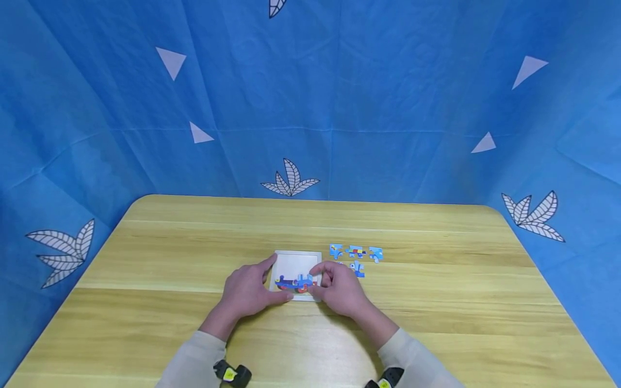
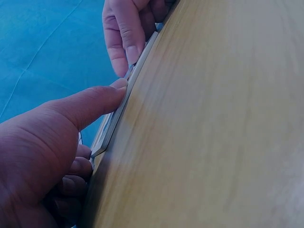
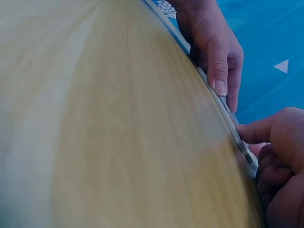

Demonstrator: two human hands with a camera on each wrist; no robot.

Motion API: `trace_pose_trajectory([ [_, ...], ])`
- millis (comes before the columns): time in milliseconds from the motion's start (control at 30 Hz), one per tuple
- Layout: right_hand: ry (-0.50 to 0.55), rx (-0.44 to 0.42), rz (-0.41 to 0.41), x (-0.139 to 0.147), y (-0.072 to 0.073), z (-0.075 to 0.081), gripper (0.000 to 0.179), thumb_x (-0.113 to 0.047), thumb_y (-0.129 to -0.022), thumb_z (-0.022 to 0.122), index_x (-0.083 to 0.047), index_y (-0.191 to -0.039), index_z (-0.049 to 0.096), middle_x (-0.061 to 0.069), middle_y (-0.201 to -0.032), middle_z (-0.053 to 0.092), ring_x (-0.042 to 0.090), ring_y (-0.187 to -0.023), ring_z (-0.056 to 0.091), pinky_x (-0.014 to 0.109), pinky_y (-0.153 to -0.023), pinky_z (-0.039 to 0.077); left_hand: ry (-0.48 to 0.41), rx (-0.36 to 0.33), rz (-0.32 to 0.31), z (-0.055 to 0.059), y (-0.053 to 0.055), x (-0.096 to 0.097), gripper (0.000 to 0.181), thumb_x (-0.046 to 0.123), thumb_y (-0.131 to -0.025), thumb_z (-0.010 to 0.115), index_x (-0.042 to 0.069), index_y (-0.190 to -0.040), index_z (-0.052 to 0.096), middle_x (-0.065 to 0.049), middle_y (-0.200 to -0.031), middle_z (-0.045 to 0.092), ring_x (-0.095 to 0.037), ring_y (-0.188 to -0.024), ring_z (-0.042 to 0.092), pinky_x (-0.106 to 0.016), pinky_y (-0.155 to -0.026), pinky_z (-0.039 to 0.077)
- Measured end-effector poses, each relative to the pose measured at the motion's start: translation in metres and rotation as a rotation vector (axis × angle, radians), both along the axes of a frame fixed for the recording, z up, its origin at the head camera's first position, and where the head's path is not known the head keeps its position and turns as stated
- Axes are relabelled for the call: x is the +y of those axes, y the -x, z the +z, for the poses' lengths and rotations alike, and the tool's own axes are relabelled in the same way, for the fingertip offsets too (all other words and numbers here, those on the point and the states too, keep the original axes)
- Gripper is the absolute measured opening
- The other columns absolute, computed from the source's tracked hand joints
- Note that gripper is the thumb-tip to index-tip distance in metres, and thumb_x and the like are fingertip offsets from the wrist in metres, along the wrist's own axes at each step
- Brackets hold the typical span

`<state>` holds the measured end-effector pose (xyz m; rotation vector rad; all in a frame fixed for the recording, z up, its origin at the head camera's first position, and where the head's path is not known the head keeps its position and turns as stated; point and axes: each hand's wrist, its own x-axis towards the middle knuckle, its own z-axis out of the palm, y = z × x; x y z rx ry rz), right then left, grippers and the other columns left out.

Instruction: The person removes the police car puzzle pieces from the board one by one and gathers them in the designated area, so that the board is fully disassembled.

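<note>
A small square puzzle tray (image 1: 293, 262) with a white base and pale rim lies on the table. Along its lower part, joined puzzle pieces (image 1: 287, 283) show a blue and red train. My left hand (image 1: 246, 291) grips the tray's left side, thumb on the bottom rim and index finger at the upper left corner. At the right side, my right hand (image 1: 342, 288) pinches a puzzle piece (image 1: 310, 279) between thumb and index finger, at the end of the train. Its other fingers are curled, and the hand covers part of the right rim.
Several loose puzzle pieces (image 1: 356, 251) in blue lie to the right of the tray, beyond my right hand; one is partly hidden by it. The wooden table (image 1: 436, 302) ends at a blue patterned cloth (image 1: 388, 108) behind and at both sides.
</note>
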<state>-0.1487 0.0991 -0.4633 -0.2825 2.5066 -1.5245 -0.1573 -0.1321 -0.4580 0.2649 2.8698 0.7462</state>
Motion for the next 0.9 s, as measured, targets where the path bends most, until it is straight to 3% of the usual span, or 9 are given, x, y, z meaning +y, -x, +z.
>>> trace_pose_trajectory([
  [433, -0.015, 0.048, 0.024, 0.004, -0.004, 0.001, 0.022, -0.014, -0.084, 0.081, -0.008, -0.101, 0.069, -0.007, -0.059, 0.042, 0.008, -0.053, 0.038, 0.028, -0.059, 0.041, -0.003, 0.012, -0.009, 0.0, 0.0, 0.001, 0.106, 0.07, -0.068, 0.08, 0.009, -0.149, 0.049, -0.012, -0.124, 0.067, -0.02, -0.088, 0.058, -0.039, -0.074, 0.047],
  [767, 0.028, 0.06, 0.011, 0.013, -0.009, 0.003, 0.023, -0.015, -0.083, 0.083, -0.012, -0.102, 0.069, -0.008, -0.06, 0.039, 0.007, -0.056, 0.039, 0.032, -0.07, 0.047, -0.007, 0.005, 0.002, -0.001, 0.0, 0.0, 0.107, 0.071, -0.066, 0.08, 0.011, -0.15, 0.048, -0.012, -0.128, 0.065, -0.025, -0.102, 0.062, -0.044, -0.083, 0.048],
  [900, 0.037, 0.072, 0.01, 0.018, -0.014, 0.005, 0.024, -0.015, -0.083, 0.083, -0.012, -0.102, 0.069, -0.009, -0.059, 0.037, 0.006, -0.056, 0.038, 0.033, -0.074, 0.047, -0.006, 0.01, -0.004, -0.001, -0.001, 0.001, 0.107, 0.071, -0.066, 0.08, 0.01, -0.149, 0.049, -0.012, -0.127, 0.065, -0.025, -0.098, 0.061, -0.043, -0.08, 0.048],
])
